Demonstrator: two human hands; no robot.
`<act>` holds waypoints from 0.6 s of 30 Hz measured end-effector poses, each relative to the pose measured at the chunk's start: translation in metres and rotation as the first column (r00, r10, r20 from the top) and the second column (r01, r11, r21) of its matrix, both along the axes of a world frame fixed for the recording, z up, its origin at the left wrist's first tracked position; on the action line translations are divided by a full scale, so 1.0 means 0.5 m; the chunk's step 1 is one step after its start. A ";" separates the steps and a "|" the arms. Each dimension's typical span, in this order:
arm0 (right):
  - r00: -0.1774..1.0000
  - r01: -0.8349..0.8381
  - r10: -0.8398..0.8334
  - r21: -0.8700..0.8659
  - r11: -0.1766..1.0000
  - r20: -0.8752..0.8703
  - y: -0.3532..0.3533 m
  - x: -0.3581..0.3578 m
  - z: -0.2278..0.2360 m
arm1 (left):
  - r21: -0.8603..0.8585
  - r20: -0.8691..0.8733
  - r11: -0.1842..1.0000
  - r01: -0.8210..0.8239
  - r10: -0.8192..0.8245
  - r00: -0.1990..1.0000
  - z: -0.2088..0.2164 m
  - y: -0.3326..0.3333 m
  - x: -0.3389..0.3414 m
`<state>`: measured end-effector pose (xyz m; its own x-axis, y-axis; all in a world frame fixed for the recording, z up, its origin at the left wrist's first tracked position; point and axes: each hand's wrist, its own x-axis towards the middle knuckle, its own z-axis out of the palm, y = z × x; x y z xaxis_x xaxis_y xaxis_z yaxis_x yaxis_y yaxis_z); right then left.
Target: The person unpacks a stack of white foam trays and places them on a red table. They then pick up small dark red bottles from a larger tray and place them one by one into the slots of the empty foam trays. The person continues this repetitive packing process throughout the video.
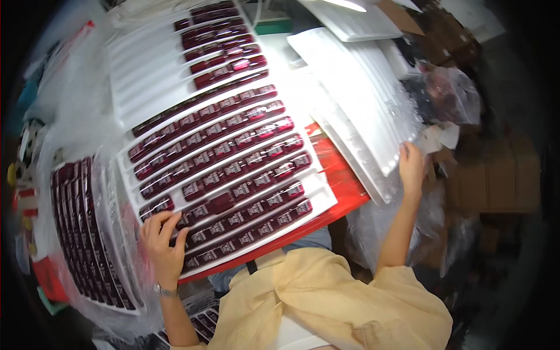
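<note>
A white ribbed plastic tray (322,192) lies on a red table, its grooves filled with rows of dark red tubes (233,149). My left hand (161,239) rests flat on the tray's near left corner, fingers spread over the tubes there. My right hand (412,166) reaches out to the right and grips the corner of a stack of empty white trays (361,99). A watch sits on my left wrist.
A second tray (146,70) farther back is partly filled with red tubes. At the left, a bagged tray of dark red tubes (87,233). Cardboard boxes (496,175) and plastic bags (449,93) crowd the right side. The red table edge (344,204) runs under the trays.
</note>
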<state>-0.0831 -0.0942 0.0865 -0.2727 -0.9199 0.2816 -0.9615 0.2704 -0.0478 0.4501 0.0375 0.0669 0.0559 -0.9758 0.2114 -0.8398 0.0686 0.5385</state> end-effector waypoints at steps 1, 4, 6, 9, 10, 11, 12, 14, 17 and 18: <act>0.999 -0.045 0.044 -0.027 0.999 -0.021 0.006 -0.011 -0.012 | -0.015 -0.016 0.999 -0.036 0.035 0.999 0.003 0.001 0.008; 0.998 -0.061 0.061 -0.195 0.979 -0.007 0.012 -0.060 -0.042 | -0.029 0.022 0.994 -0.104 0.105 0.994 0.001 -0.038 0.045; 0.989 0.021 0.020 -0.280 0.960 0.145 0.002 -0.037 -0.011 | 0.012 0.146 0.998 -0.061 0.059 0.988 -0.002 -0.049 0.071; 0.591 -0.017 0.361 -0.436 0.900 0.721 -0.014 0.107 0.046 | -0.055 0.254 0.993 0.103 -0.086 0.963 0.000 -0.051 0.096; 0.469 -0.103 0.422 -0.426 0.899 0.776 -0.015 0.183 0.061 | -0.061 0.257 0.995 0.082 -0.064 0.964 0.003 -0.048 0.096; 0.343 -0.187 0.463 -0.424 0.886 0.817 -0.011 0.263 0.071 | -0.069 0.255 0.995 0.066 -0.047 0.966 0.007 -0.050 0.093; 0.185 -0.296 0.461 -0.398 0.868 0.868 -0.002 0.332 0.069 | -0.079 0.253 0.995 0.053 -0.031 0.967 0.011 -0.053 0.088; -0.065 -0.482 0.332 -0.321 0.815 0.941 0.017 0.465 0.063 | -0.079 0.012 0.997 -0.013 0.014 1.000 0.015 -0.050 0.064; -0.004 -0.753 0.356 -0.237 0.614 0.935 0.051 0.608 0.072 | -0.015 -0.384 1.000 0.016 -0.020 0.923 0.035 -0.031 0.004; -0.021 -0.797 0.452 -0.288 0.530 0.892 0.056 0.641 0.072 | -0.032 -0.441 0.998 0.046 -0.056 0.896 0.041 -0.024 -0.017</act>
<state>0.2374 -0.0660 0.1227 0.5694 -0.8132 0.1201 -0.1666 -0.2573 -0.9519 0.4416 0.0255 0.0872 0.0983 -0.9756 0.1962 -0.5111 0.1196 0.8511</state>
